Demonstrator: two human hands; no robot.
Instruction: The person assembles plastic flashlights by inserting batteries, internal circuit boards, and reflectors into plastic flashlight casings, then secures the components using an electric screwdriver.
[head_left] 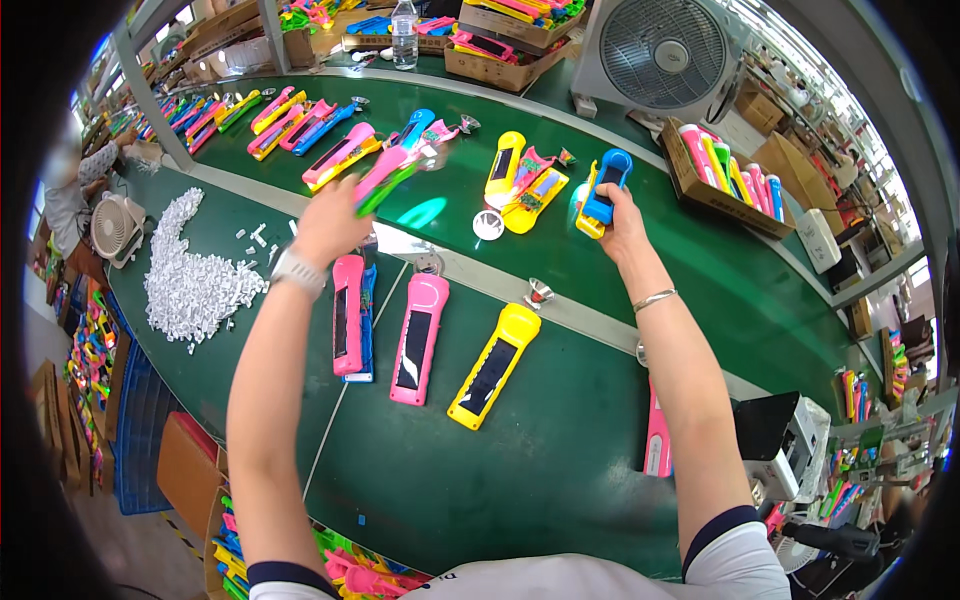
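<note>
My left hand (335, 222) reaches over the far side of the bench, closed on a pink-and-green flashlight housing (388, 180) smeared by motion. At the right, my right hand (625, 225) grips a blue flashlight housing (607, 190) with a dark panel; a yellow part shows beside it. Between the hands lies an opened yellow flashlight housing (503, 165) with loose inner parts and a silver reflector cup (488, 225). Nearer me rest a pink housing on a blue one (347, 315), another pink housing (413, 350) and a yellow housing (494, 370), each with a dark panel.
A heap of small white parts (195, 275) lies at the left. More housings (290, 125) line the green far strip (760, 270). A carton of flashlights (725, 175) stands at the right, below a box fan (660, 55). Another pink housing (657, 440) lies beside my right forearm.
</note>
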